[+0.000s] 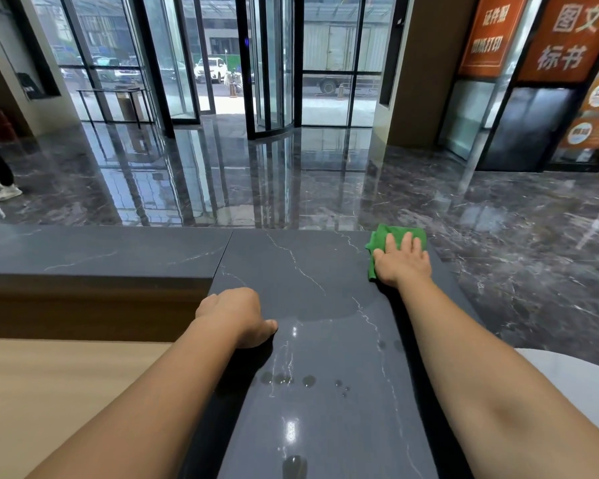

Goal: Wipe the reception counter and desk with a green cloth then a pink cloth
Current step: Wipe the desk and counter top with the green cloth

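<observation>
As the left hand (234,314) grips the counter (308,271), the right hand (403,261), flat on the green cloth (384,235), wipes; next, probably the droplets (308,380) behind it.

Two hands are counted, a left hand (236,316) and a right hand (403,262). One green cloth (382,236) is seen. Two worktops are present: one dark stone worktop (308,271) and one lower wooden worktop (49,375). About six small water drops (308,380) are counted in a cluster on the stone, with one larger drop (294,466) nearer. Two orange banners (491,32) are counted at the far right, one white car (211,69) outside, and two white shoes (7,192) at the left edge.
</observation>
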A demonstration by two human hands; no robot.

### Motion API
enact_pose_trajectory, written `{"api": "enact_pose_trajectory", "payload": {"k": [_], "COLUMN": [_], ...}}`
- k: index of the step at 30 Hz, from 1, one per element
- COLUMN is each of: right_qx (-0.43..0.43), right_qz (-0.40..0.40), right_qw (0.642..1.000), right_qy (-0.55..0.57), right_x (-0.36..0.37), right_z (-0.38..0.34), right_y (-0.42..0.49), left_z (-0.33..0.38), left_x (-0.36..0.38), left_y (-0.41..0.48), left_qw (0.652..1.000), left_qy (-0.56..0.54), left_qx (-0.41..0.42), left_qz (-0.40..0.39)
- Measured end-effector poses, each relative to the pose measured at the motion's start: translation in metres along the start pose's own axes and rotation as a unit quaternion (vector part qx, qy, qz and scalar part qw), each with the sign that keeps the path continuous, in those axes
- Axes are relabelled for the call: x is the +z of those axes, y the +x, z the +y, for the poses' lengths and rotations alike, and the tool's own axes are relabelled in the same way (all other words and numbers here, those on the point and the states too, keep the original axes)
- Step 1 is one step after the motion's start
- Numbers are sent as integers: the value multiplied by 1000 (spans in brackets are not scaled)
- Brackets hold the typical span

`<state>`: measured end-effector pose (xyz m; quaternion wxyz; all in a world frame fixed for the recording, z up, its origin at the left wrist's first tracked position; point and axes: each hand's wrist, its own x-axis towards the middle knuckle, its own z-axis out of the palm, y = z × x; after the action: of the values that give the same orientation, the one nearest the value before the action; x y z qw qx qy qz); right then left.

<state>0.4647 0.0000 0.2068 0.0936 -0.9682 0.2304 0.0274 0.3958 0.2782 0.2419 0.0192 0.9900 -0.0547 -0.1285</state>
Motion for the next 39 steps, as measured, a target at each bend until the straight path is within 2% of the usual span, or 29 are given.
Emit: {"api": "enact_pose_trajectory", "payload": {"k": [3,8,12,16,21,30,35,39], "right_qx": [-10,-137,-216,-244,-187,-23,-2,-56], "right_qz": [4,-32,-52,-56,-48,-19,-1,-8], "right_qw": [1000,990,975,968,981,1000,1000,998], "right_qy": [-4,-15,-23,-18,-19,6,4,-3], "right_x": [10,24,24,18,3,-17,-11,2], "right_z": [-22,-72,-91,-82,-47,42,27,-14], "right_y": [-32,-81,-78,-51,-4,44,21,-17], "left_z": [0,-3,11,37,40,42,43,43], "left_x": [0,0,-2,-1,11,16,12,11], "left_y": [-3,-5,-8,-8,1,11,8,9], "left_qw": [1000,999,994,990,994,996,996,997], "left_qy": [7,33,52,41,38,35,34,35], "left_qx": [11,9,41,78,74,70,73,67], "left_qz": [6,27,88,107,64,48,45,35]}}
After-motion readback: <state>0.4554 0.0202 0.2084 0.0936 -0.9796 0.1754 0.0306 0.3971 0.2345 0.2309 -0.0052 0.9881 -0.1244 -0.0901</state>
